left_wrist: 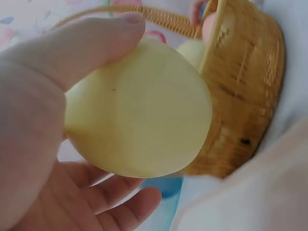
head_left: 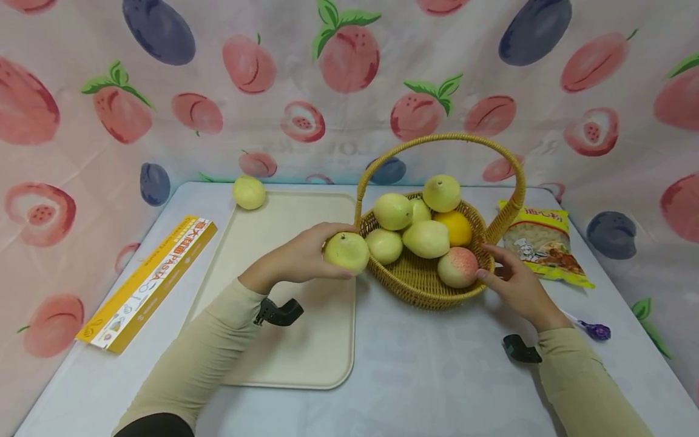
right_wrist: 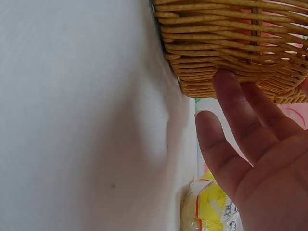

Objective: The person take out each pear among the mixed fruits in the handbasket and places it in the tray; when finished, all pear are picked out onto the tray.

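My left hand (head_left: 303, 252) grips a round, pale yellow-green pear (head_left: 347, 252) between thumb and fingers, beside the left rim of a wicker basket (head_left: 415, 298) and over the edge of a beige tray (head_left: 295, 358). The left wrist view shows the same pear (left_wrist: 144, 110) filling the palm side, thumb on top. On the basket's right side, my right hand (head_left: 519, 285) holds the rim, its thumb near a pinkish peach (head_left: 457, 267). In the right wrist view its fingertips touch the outer weave (right_wrist: 231, 53). Inside the basket lie several pale pears (head_left: 426, 238) and an orange (head_left: 454, 228).
Another yellow-green pear (head_left: 249, 192) sits at the tray's far left corner. Left of the tray lies a long pasta box (head_left: 150, 282). Right of the basket are a yellow plastic food bag (head_left: 546, 243) and a purple-wrapped lollipop (head_left: 595, 330). The basket's tall handle (head_left: 437, 139) arches above the fruit.
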Tool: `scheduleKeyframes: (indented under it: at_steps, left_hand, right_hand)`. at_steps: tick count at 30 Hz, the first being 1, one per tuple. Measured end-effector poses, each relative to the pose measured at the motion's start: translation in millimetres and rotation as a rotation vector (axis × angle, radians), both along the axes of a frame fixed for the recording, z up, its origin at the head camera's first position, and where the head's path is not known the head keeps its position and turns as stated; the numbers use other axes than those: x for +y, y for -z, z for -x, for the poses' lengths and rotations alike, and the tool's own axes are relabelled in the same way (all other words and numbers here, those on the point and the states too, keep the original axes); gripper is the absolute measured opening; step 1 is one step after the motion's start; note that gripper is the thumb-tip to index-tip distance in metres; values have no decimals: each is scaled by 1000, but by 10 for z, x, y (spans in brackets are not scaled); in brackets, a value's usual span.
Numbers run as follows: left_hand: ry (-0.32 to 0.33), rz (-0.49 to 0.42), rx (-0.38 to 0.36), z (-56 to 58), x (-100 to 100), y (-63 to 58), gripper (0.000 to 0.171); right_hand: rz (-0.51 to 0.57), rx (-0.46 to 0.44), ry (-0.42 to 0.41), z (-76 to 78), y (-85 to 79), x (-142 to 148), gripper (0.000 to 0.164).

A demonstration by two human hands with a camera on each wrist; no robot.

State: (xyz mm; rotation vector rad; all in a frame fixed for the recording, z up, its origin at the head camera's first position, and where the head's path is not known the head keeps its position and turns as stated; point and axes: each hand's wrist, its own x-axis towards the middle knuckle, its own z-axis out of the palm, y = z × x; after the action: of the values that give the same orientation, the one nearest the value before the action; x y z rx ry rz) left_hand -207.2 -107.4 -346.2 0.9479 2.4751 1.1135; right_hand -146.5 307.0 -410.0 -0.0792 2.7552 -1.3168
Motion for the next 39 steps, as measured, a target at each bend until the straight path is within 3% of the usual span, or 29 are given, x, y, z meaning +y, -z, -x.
scheduleKeyframes:
  at_steps: [10, 15, 20, 30, 39]
  left_hand:
    - [-151, 58, -38, 148, -412, 61, 81]
    - [-246, 76, -56, 294, -574, 107, 83]
    - [-346, 34, -52, 497, -705, 204, 87]
    - [-468, 11, -45, 824, -828, 327, 89]
    - [-565, -36, -73, 1053, -837, 522, 91]
  right_hand:
    - [-4, 11, -1, 2, 32, 36, 72]
    - [-4, 5, 4, 16, 16, 35, 72]
    - [-3, 9, 3, 21, 8, 22, 70]
    - [3, 31, 2, 19, 33, 13, 69]
    - [29, 18, 4, 17, 27, 7, 69]
